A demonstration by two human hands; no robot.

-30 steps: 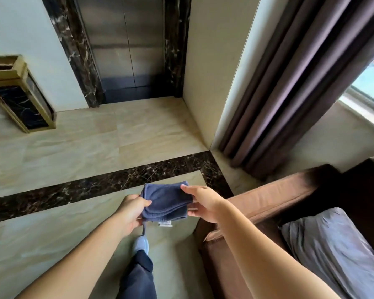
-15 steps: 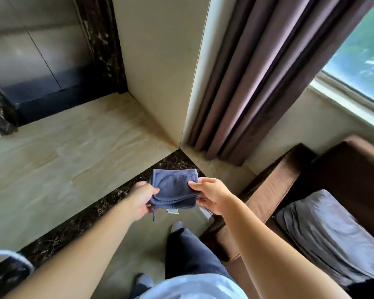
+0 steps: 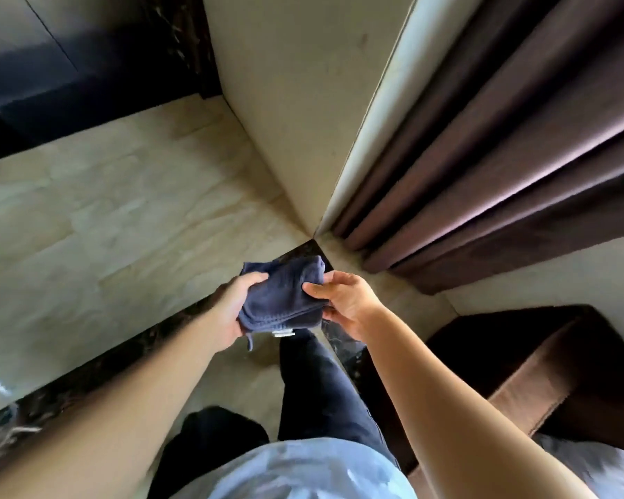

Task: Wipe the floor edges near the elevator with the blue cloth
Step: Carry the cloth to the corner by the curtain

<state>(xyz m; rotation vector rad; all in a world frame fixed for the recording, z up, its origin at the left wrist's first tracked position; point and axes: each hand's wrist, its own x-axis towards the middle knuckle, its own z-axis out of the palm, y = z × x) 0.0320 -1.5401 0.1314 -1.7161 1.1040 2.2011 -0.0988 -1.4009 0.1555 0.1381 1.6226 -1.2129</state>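
Note:
A folded blue cloth [image 3: 283, 295] with a small white tag hangs in the air between both hands, above the dark marble floor strip [image 3: 87, 376]. My left hand [image 3: 236, 304] grips its left side, thumb on top. My right hand [image 3: 344, 300] pinches its right edge. The dark elevator door [image 3: 51, 52] fills the upper left, its bottom meeting the beige floor tiles [image 3: 105, 217]. The cream wall corner [image 3: 303, 120] meets the floor just beyond the cloth.
Heavy brown curtains [image 3: 501, 156] hang at the right, reaching the floor. A brown sofa arm [image 3: 537, 376] sits at the lower right, close to my right forearm. My dark trouser legs [image 3: 321, 387] stand under the cloth.
I have stepped closer to the wall corner and the view tilts further down. The elevator door has slid to the upper left. Both hands keep hold of the cloth.

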